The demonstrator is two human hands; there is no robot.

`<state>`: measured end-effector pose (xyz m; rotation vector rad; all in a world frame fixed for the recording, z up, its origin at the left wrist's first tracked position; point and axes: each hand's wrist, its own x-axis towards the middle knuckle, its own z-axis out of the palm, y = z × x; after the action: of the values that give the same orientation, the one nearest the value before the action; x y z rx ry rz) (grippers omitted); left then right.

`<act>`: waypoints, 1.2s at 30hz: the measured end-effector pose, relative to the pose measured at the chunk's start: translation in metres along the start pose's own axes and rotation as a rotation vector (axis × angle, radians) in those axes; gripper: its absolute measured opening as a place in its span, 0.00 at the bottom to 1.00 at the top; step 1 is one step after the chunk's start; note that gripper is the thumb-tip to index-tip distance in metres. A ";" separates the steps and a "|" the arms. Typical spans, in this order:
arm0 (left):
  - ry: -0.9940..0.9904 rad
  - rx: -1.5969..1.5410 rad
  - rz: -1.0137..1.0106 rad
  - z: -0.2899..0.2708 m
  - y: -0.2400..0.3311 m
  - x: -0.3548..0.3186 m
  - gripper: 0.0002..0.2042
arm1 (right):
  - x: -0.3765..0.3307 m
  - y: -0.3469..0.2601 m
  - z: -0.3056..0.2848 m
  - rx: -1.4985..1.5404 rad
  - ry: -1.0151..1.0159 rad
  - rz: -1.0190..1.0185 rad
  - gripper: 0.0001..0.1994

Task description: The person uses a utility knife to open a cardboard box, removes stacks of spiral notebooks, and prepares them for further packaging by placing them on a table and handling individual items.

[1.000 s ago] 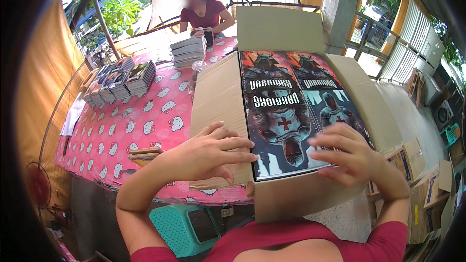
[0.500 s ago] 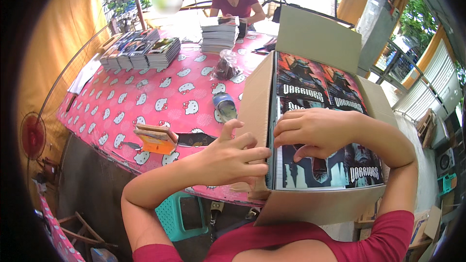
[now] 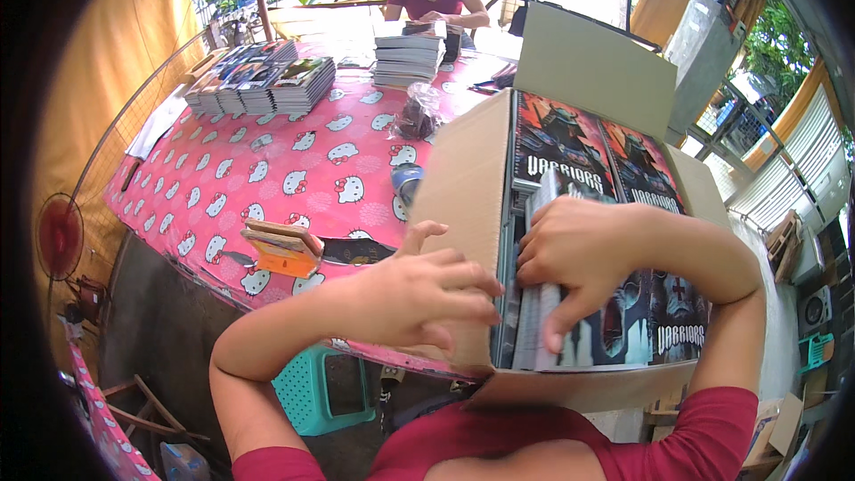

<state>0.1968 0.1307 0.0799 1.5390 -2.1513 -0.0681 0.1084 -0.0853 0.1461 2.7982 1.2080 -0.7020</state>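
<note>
A cardboard box (image 3: 459, 187) stands at the table's near right, its far flap raised. Inside lie piles of notebooks with dark illustrated covers (image 3: 557, 138). My right hand (image 3: 583, 245) reaches into the box and grips the left edge of the near-left stack of notebooks (image 3: 539, 325), fingers over the side and thumb on the near part. That stack is tilted, its page edges showing. My left hand (image 3: 436, 289) is at the box's left wall, fingers apart and bent, fingertips by the near-left rim; it holds nothing.
On the pink patterned table (image 3: 294, 183) are book rows (image 3: 258, 85), a tall stack (image 3: 408, 61), a plastic bag with dark contents (image 3: 417, 116), a blue-labelled bottle (image 3: 408, 183) and an orange-and-wood block (image 3: 283, 249). A person (image 3: 436, 0) sits opposite. A green stool (image 3: 321, 392) stands below.
My right hand has closed on the near-left stack and tipped its left side up, exposing the page edges. My left hand stays by the box wall. The view has shifted slightly.
</note>
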 end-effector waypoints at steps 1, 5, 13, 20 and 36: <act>-0.021 -0.203 -0.031 -0.006 -0.007 0.003 0.12 | -0.012 -0.003 -0.008 0.003 0.038 -0.003 0.36; 0.350 -1.299 -0.513 -0.008 -0.013 0.039 0.23 | -0.055 -0.008 -0.022 -0.011 0.174 -0.034 0.38; 0.001 -1.872 -1.089 -0.002 0.011 0.101 0.31 | -0.075 -0.013 -0.025 -0.001 0.188 0.014 0.38; 0.131 -1.591 -1.090 0.008 0.023 0.101 0.33 | -0.075 -0.013 -0.024 0.011 0.165 0.041 0.37; 0.118 -1.664 -1.101 0.024 0.019 0.122 0.11 | -0.166 -0.097 -0.039 -0.607 0.912 0.224 0.44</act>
<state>0.1407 0.0215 0.1090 1.1798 -0.3196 -1.5378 -0.0435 -0.1246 0.2640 2.6139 0.8765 0.9021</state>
